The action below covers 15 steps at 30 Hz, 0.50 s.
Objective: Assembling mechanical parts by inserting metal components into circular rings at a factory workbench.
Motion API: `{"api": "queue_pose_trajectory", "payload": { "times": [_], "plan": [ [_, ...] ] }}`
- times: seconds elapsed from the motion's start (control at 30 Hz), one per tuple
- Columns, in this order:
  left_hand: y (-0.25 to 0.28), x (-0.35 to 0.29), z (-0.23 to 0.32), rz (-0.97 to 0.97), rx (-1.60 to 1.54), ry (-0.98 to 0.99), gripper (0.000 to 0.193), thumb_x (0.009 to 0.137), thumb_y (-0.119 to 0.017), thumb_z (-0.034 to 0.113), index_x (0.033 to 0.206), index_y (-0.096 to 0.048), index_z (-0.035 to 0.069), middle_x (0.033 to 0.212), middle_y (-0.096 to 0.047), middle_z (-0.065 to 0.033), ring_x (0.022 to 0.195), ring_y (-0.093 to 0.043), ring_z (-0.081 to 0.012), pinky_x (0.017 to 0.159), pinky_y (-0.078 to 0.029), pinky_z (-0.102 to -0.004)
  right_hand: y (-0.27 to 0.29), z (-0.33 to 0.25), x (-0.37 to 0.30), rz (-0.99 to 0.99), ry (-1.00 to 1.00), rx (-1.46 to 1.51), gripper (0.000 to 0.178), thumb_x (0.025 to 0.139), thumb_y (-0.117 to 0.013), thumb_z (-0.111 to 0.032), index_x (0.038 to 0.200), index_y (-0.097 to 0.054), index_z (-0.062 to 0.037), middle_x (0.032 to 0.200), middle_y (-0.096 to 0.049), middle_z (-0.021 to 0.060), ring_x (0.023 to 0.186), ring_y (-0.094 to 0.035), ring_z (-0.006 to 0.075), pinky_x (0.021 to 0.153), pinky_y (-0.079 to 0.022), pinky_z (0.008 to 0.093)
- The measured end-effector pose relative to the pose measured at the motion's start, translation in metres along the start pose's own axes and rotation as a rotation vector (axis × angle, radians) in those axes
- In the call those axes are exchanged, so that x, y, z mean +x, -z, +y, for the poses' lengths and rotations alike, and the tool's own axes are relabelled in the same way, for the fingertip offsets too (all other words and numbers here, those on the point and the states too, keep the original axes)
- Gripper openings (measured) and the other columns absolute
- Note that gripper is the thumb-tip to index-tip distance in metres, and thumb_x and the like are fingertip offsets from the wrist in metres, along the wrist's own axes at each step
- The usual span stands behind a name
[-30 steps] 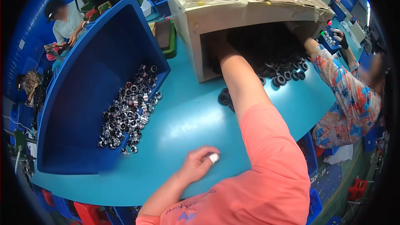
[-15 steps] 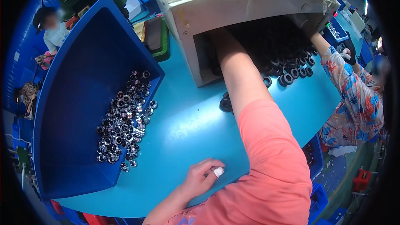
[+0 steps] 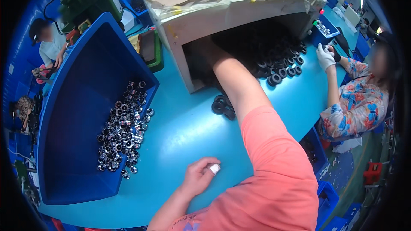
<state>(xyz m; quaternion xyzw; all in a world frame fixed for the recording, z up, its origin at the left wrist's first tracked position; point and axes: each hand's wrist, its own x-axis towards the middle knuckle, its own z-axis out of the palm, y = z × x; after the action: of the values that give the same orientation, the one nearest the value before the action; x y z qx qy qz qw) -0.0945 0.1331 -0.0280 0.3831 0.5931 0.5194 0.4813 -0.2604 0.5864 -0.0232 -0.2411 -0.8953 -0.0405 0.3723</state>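
My left hand (image 3: 200, 176) rests on the turquoise table (image 3: 180, 141) with its fingers curled in and a white wrap round the thumb. Whether anything lies inside those fingers is hidden. My right forearm (image 3: 239, 81) reaches into a white open-fronted box (image 3: 175, 38), where dark shadow hides the hand and fingers. Heaped in and before this box are black rings (image 3: 274, 79). A few black rings (image 3: 219, 106) lie apart, close beside my right forearm. On the left, shiny metal-and-black round parts (image 3: 124, 124) spill from a large blue bin (image 3: 77, 145) onto the table.
Across the table's right side, a co-worker in a flowered shirt (image 3: 359, 107) holds white-gloved hands (image 3: 326, 57) near a small blue bin (image 3: 319, 38). A green-rimmed tray (image 3: 152, 51) and a green machine (image 3: 92, 0) stand at the back left. Another person (image 3: 51, 42) sits beyond the bin.
The view has shifted slightly. The co-worker's arm has drawn out of the box's right side. More loose black rings show beside my right forearm; my left hand stays curled on the table.
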Motion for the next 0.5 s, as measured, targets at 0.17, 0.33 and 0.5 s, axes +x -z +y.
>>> {"api": "queue_pose_trajectory", "payload": {
  "times": [0.17,0.33,0.5],
  "plan": [
    [0.001,-0.001,-0.004,-0.027,-0.055,0.029,0.015,0.095,-0.062,0.005,0.109,-0.066,0.002,0.085,-0.065,-0.0028,0.063,-0.055,-0.0051,0.051,-0.044,-0.0208,0.02,0.001,-0.039,-0.021,0.028,-0.007,0.065,0.071,-0.076,-0.032,0.127,-0.059,-0.0041,0.135,-0.053,0.0218,0.13,-0.045,0.041,0.109,-0.034,0.0586],
    [-0.001,-0.004,-0.003,0.005,-0.082,0.064,0.015,0.093,-0.066,0.007,0.108,-0.068,0.006,0.082,-0.065,0.0011,0.061,-0.053,-0.003,0.053,-0.043,-0.0211,0.063,-0.013,-0.069,-0.274,-0.148,0.091,0.066,0.068,-0.077,-0.037,0.128,-0.061,-0.0145,0.135,-0.054,0.0196,0.131,-0.046,0.0397,0.106,-0.033,0.0643],
    [-0.001,-0.001,0.0,-0.025,-0.104,0.071,0.016,0.093,-0.065,0.007,0.109,-0.067,0.006,0.082,-0.065,0.0005,0.06,-0.053,-0.004,0.051,-0.043,-0.0211,0.08,-0.007,-0.078,-0.424,-0.077,-0.074,0.051,0.075,-0.071,-0.046,0.123,-0.067,-0.0301,0.129,-0.061,0.01,0.131,-0.048,0.0363,0.105,-0.031,0.0662]
  ]
}}
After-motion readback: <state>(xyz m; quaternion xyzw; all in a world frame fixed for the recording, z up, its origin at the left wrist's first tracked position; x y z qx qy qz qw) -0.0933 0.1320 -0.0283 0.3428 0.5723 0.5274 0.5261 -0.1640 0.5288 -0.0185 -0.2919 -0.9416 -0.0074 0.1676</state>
